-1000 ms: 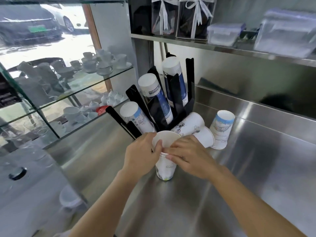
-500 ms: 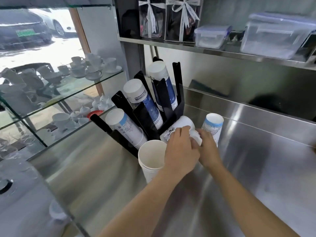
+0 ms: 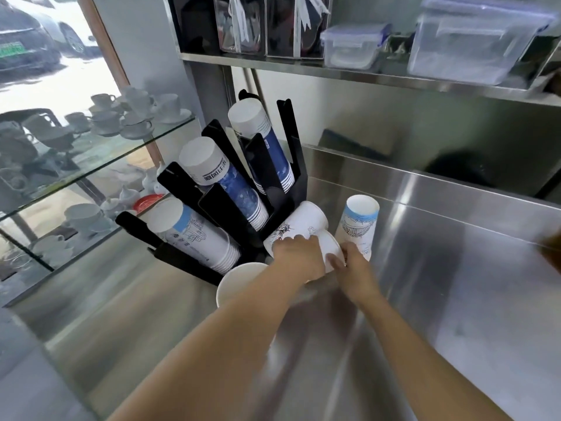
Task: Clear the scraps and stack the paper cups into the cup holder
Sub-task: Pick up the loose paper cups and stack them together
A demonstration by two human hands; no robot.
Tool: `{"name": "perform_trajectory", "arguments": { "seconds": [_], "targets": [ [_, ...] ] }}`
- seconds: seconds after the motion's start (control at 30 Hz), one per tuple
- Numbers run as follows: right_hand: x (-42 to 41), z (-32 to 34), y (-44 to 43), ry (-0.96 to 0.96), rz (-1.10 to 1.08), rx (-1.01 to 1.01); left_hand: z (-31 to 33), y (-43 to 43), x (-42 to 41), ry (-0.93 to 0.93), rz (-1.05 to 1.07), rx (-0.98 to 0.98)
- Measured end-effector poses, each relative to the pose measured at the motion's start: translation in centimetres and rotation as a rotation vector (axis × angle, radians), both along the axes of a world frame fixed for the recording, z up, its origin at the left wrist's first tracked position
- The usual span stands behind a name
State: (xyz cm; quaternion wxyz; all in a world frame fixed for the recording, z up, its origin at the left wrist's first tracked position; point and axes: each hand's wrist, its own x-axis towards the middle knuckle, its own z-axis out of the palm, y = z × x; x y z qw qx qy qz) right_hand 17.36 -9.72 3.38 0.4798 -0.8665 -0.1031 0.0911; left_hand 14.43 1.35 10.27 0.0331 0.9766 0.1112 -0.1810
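Observation:
A black cup holder stands on the steel counter with three slanted stacks of paper cups in it. Just right of its base, two white cups lie on their sides: a printed cup and a plain cup in front of it. My left hand rests over the printed cup and grips it. My right hand holds the plain cup's rim. An upright stack of white cups stands below my left forearm. A blue-banded cup stands upside down at the right.
A steel shelf above holds clear plastic boxes and gift bags. A glass cabinet with ceramic cups stands at the left. The steel counter stretches to the right and toward me.
Both hands left the upright cup stack and moved back and right to the two lying cups. They have closed further around those cups.

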Motion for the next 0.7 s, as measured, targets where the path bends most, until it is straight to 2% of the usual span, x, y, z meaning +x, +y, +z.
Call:
{"name": "perform_trajectory", "arguments": {
  "seconds": [0.07,0.17,0.37,0.5,0.7],
  "targets": [
    [0.0,0.0,0.0,0.036,-0.011,0.06,0.0,0.9,0.7,0.088,-0.025,0.017],
    [0.2,0.2,0.1,0.06,-0.044,0.14,0.1,2.1,1.4,0.096,-0.047,0.006],
    [0.1,2.0,-0.2,-0.058,-0.045,0.3,1.0,3.5,1.3,0.059,-0.071,-0.223],
    [0.0,4.4,-0.5,-0.167,-0.075,0.423,3.3,4.7,0.9,-0.121,-0.059,-0.439],
    [-1.6,10.9,0.3,-0.391,0.016,0.611,8.7,5.5,-2.6,-0.389,-0.098,-0.549]
  ]
}}
